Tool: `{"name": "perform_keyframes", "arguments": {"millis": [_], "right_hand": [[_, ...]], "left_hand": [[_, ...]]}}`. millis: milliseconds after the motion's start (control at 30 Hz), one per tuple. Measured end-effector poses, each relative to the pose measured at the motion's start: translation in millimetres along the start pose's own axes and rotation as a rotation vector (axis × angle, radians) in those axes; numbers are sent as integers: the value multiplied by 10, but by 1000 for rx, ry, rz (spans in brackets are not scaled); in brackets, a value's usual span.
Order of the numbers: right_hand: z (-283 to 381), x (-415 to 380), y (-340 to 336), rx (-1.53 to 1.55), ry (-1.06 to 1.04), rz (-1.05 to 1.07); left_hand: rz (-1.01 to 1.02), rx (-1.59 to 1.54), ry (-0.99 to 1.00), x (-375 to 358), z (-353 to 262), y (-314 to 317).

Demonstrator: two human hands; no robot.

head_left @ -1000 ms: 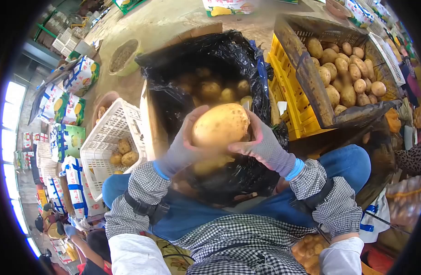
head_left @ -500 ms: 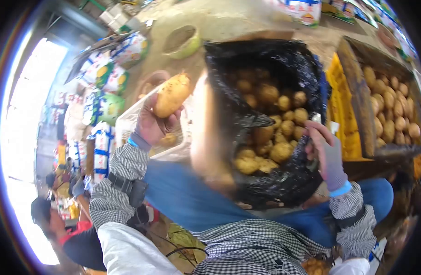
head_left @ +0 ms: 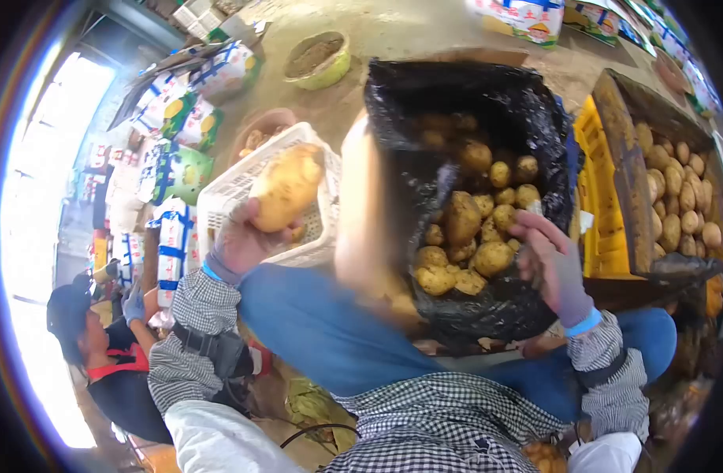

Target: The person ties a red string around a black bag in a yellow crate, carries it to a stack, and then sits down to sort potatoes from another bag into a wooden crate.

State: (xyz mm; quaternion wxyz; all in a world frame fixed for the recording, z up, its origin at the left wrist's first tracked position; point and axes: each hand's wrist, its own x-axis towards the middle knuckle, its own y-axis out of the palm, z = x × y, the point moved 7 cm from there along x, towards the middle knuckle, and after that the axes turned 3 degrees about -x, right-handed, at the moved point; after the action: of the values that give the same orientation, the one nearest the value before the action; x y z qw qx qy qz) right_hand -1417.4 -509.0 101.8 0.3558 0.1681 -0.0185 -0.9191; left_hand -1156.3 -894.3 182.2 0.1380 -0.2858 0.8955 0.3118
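A large pale potato [head_left: 289,188] is in my left hand [head_left: 247,236], above a white plastic basket [head_left: 211,206] at the left. My right hand [head_left: 552,264] is over the right side of a container lined with black plastic [head_left: 487,315]. Its fingers are apart, with nothing seen between them. Several potatoes of mixed size [head_left: 462,219] lie inside the black liner, just left of my right fingers. Something pale, partly hidden, lies low in the white basket.
A wooden-sided crate of potatoes [head_left: 621,158] with a yellow crate [head_left: 594,205] stands at the right. A green bowl [head_left: 330,72] is behind. Another person [head_left: 113,355] is at the lower left. Printed bags [head_left: 176,169] are stacked at the left.
My left hand has turned and moved slightly down and left with the potato, now over the basket. In view, the crates and liner sit slightly further right. My right hand has barely moved.
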Motion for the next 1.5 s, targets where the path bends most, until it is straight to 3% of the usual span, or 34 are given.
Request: {"name": "perform_keyframes", "arguments": {"millis": [33, 67, 167, 233, 300, 433, 567, 667, 800, 900, 1033, 1200, 1333, 1367, 1400, 1467, 1500], "right_hand": [[25, -25, 1, 14, -2, 18], [103, -10, 174, 8, -61, 78], [335, -125, 505, 118, -65, 146], [533, -261, 535, 19, -171, 239], [461, -246, 330, 55, -238, 76], [206, -83, 82, 118, -368, -87], [184, -40, 109, 322, -199, -20], [210, -33, 112, 238, -89, 70], [135, 70, 104, 75, -57, 87], [60, 103, 150, 56, -31, 87], [31, 64, 286, -15, 47, 117], [-33, 118, 213, -129, -35, 103], [6, 56, -84, -217, 6, -15], [42, 21, -143, -208, 28, -40], [118, -24, -168, -215, 37, -38], [165, -68, -268, -190, 69, -53], [149, -82, -309, -177, 92, -56]], "left_hand": [[64, 75, -7, 52, 90, 331], [287, 203, 37, 20, 223, 962], [422, 110, -1, 188, 817, 1739], [455, 147, -9, 326, 1256, 1976], [459, 145, -70, 319, 1601, 2253], [538, 115, -85, 449, 1904, 2318], [591, 108, -95, 483, 1919, 2357], [519, 34, -197, 395, 1713, 2387], [425, 394, -52, 420, 1067, 1902], [391, 445, 100, 262, 728, 1616], [324, 454, 153, 52, 596, 1416], [223, 477, 163, -17, 330, 1194], [-21, 776, 196, 167, -175, 192], [-243, 827, 47, 231, -262, -364], [-381, 948, 43, 272, -290, -809], [-533, 1126, -154, 340, -214, -1364], [-552, 1296, -155, 424, -256, -1318]]}}
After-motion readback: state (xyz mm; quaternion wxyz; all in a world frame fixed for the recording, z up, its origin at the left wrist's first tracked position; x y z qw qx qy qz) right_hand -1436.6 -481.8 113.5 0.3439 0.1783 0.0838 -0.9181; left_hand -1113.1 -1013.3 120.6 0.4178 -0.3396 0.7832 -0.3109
